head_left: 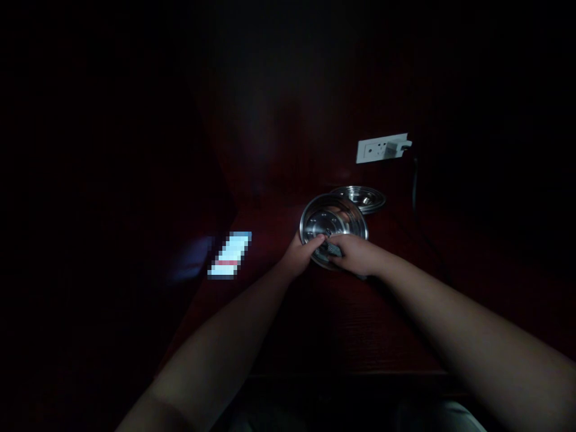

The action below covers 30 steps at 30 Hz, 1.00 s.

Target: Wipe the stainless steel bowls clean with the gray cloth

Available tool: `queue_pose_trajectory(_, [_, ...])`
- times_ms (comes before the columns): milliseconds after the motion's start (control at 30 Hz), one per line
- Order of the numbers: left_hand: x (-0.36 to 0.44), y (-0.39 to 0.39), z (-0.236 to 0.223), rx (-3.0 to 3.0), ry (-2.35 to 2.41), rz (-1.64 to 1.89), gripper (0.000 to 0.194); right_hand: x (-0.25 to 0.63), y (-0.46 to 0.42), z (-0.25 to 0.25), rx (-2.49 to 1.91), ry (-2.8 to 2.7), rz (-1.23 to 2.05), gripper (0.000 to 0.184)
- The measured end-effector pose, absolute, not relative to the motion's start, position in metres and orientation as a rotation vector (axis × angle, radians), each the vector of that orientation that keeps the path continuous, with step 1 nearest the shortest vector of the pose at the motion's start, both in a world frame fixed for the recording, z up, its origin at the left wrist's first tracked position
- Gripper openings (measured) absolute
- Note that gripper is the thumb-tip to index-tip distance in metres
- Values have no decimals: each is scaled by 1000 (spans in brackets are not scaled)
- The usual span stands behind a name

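Observation:
A shiny stainless steel bowl (330,219) is tilted so that its open side faces me above the dark red table. My left hand (297,255) grips its lower left rim, thumb over the edge and the other fingers hidden behind. Reaching into the bowl from the right, my right hand (357,252) is closed on a greyish cloth (333,249), pressed near the inner wall. The cloth is dim and only partly visible. Just behind the bowl, a stack of round steel dishes or lids (362,199) lies on the table, partly covered by the bowl.
A phone (230,255) with a bright, pixelated screen lies near the table's left edge. On the wall at the back right is a white socket panel (381,148) with a plug in it, its dark cable (414,183) hanging down to the table. The surroundings are very dark.

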State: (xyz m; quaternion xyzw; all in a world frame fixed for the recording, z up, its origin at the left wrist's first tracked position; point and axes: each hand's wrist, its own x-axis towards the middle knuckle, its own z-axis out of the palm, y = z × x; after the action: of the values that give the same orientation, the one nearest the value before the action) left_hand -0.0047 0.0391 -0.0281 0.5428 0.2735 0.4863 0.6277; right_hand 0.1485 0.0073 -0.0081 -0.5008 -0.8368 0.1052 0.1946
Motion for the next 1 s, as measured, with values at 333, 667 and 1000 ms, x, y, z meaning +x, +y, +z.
queue_pose_trajectory(333, [-3, 38, -27, 1217, 637, 1130, 33, 149, 7, -6, -1566, -2354, 179, 34])
queue_pose_trajectory(667, [-5, 41, -30, 1183, 684, 1144, 34, 150, 6, -4, -1412, -2408, 319, 22])
queue_pose_trajectory(1000, [-4, 45, -32, 1165, 739, 1152, 33, 147, 7, -9, -1409, -2386, 290, 25])
